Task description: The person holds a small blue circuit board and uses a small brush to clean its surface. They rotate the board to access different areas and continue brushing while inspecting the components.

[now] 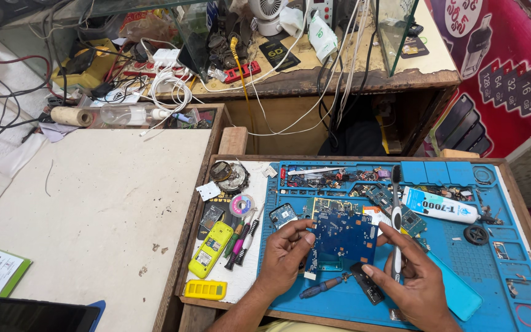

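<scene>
Board: blue circuit board (pixel 341 238), flat, rigid and squarish with small gold contacts, held tilted above the work mat (pixel 499 270) between the two hands.
Left hand: left hand (pixel 284 252) closed on the board's left edge, thumb on top and fingers curled under.
Right hand: right hand (pixel 412 280) wrapped round the handle of a toothbrush (pixel 396 215), with one finger stretched under the board's lower right corner.
Brush: slim white and black handle, bristled head pointing away from the person, above the board's right side.
Risk, slipping: the board is pinched only at its edges, so firm brushing could twist it out of the grip and drop it on the small screwdriver (pixel 321 287) and dark part lying just beneath.
Risk, damage: stiff bristles could catch and lift tiny soldered parts if dragged hard.
Risk, clutter: the white glue tube (pixel 440 207) and loose boards (pixel 394 203) lie near the brush hand, and a wide stroke could knock them.
Mat: blue, rubbery, moulded into shallow compartments holding screws and scraps.
Nearby: yellow phone shell (pixel 211 248), glossy plastic, beside coloured screwdrivers (pixel 241 237) on white paper.
</scene>
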